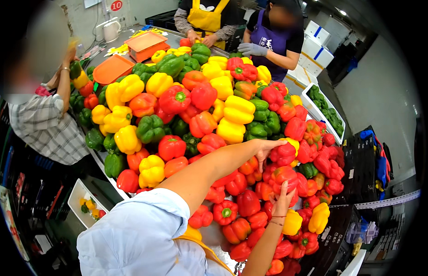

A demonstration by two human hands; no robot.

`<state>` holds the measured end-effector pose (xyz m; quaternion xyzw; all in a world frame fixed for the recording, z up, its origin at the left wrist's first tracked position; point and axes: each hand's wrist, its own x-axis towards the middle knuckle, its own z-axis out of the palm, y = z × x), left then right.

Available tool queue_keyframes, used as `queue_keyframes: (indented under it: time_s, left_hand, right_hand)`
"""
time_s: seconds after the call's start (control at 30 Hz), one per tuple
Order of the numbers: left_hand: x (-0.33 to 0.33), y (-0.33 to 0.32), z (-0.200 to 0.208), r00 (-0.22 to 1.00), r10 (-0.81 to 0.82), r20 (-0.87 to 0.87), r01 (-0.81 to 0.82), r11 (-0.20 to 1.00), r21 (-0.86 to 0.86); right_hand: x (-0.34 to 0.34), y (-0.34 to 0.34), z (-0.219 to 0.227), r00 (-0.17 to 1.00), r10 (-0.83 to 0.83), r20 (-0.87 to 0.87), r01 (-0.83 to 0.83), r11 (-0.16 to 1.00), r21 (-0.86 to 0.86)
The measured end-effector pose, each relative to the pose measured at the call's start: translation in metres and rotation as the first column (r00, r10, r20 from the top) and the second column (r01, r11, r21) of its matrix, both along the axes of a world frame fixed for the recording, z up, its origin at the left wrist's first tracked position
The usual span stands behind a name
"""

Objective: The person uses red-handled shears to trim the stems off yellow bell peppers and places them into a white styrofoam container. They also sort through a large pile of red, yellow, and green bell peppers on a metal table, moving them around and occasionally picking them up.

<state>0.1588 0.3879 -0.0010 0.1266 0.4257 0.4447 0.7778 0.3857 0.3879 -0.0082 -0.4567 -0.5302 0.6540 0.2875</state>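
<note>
A large heap of red, yellow and green bell peppers covers the table. My left arm reaches across it to the right, and my left hand (pixel 263 149) curves round a red bell pepper (pixel 283 155) beside a yellow one. Just nearer to me, my right hand (pixel 282 201) grips another red bell pepper (pixel 285 176) from below, fingers and thumb against its sides. Mostly red peppers lie about both hands, with a yellow pepper (pixel 292 222) next to my right wrist. The fingertips of my left hand are partly hidden behind its pepper.
Two people, in a yellow apron (pixel 205 20) and a purple apron (pixel 269 41), stand across the table; another, in a plaid shirt (pixel 50 126), is at the left. Orange trays (pixel 113 69) sit at the far left. A white foam box (pixel 341 120) of green vegetables and black crates (pixel 356 170) line the right.
</note>
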Motion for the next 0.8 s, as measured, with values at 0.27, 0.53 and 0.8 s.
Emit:
queue_keyframes:
  time_s: [0.27, 0.53, 0.8]
  left_hand:
    - [-0.004, 0.018, -0.015, 0.989, -0.13, 0.074, 0.123, 0.989, 0.082]
    - [-0.001, -0.02, 0.019, 0.986, -0.128, 0.109, 0.087, 0.943, 0.32]
    - [-0.097, -0.089, 0.113, 0.996, 0.09, -0.014, -0.066, 0.826, 0.56]
  right_hand:
    - [0.006, 0.032, -0.009, 0.935, 0.171, -0.312, -0.202, 0.977, -0.071]
    - [-0.004, -0.029, -0.009, 0.937, 0.046, -0.347, 0.08, 0.937, 0.34]
    - [-0.095, -0.035, 0.061, 0.919, 0.317, -0.232, -0.121, 0.79, 0.602]
